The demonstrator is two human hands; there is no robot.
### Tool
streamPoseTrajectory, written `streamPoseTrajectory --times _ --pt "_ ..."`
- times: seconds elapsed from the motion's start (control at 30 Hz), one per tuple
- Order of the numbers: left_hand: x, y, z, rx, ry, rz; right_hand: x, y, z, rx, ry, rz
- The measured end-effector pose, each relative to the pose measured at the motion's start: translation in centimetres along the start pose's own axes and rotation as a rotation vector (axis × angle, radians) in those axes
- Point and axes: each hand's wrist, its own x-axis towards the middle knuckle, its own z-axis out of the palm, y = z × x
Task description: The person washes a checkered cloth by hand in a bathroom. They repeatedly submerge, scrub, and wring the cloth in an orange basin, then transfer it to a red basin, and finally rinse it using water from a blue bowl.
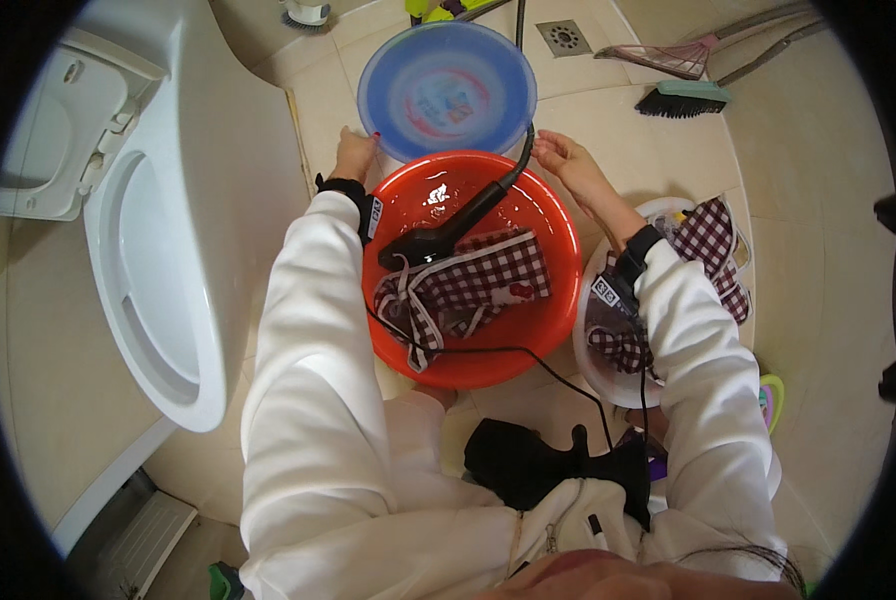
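Note:
A blue plastic basin (455, 56) is just beyond a red basin (560, 300), whose rim overlaps its near edge. My left hand (353, 156) grips the blue basin's left rim, thumb at the edge. Beside its right rim, my right hand (571, 163) has loosely extended fingers and holds nothing; whether the fingertips touch the rim or the hose is unclear. Inside the red basin lie wet dark-red-and-white checked cloth (485, 274) with white trim and a black shower head (425, 244). Its black hose (524, 154) passes over the far rim.
At right, a white basin (594, 375) holds more checked cloth (707, 236). A white toilet (215, 360) stands left. A floor drain (564, 37), a brush (684, 97) and a pinkish dustpan (673, 60) lie ahead. A black cable (485, 349) crosses the red basin.

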Motion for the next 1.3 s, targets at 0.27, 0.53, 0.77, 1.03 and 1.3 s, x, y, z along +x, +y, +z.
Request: streamPoseTrajectory --times 0.27,0.53,0.77,1.03,1.3 --pt "0.5 1.8 1.7 -0.393 -0.277 -0.062 4.1 2.4 1.0 -0.729 0.218 -0.3" --pt "0.1 3.8 0.6 -0.379 -0.419 -0.193 3.3 1.2 -2.1 -1.262 -0.06 0.058" --pt "-1.3 3.7 0.3 -0.487 -0.645 -0.256 8.5 3.1 -1.7 0.092 0.268 0.12" --pt "0.0 4.5 -1.8 -0.533 -0.853 -0.351 10.9 4.1 0.0 0.401 0.086 0.281" --pt "1.6 4.3 0.5 -0.653 -0.487 -0.208 10.6 4.2 -0.6 0.329 0.16 0.155"
